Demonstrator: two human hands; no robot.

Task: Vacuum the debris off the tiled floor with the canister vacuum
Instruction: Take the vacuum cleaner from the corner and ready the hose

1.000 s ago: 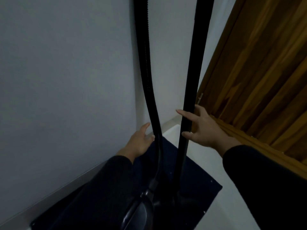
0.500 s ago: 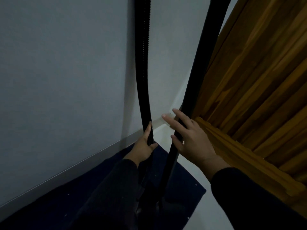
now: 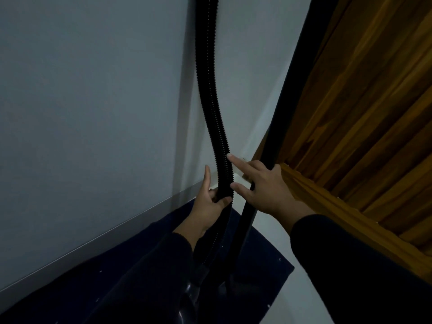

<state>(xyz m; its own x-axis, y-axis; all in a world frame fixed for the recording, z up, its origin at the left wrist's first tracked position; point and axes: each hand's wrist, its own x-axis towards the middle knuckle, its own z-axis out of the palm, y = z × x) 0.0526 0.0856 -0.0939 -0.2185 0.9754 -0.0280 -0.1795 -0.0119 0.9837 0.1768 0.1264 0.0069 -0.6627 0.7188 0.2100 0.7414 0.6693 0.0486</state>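
Dim, bluish light; faint shadow on wall [image 3: 93, 113]; edges bowed.

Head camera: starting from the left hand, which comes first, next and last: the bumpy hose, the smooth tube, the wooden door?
1. Bumpy hose: in the left hand itself.
2. Smooth tube: just to the right, by the right hand.
3. Wooden door: farthest, on the right side.

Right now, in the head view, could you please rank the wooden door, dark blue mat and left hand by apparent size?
1. Brown wooden door
2. Dark blue floor mat, partly hidden by sleeves
3. Left hand, although nearer the camera
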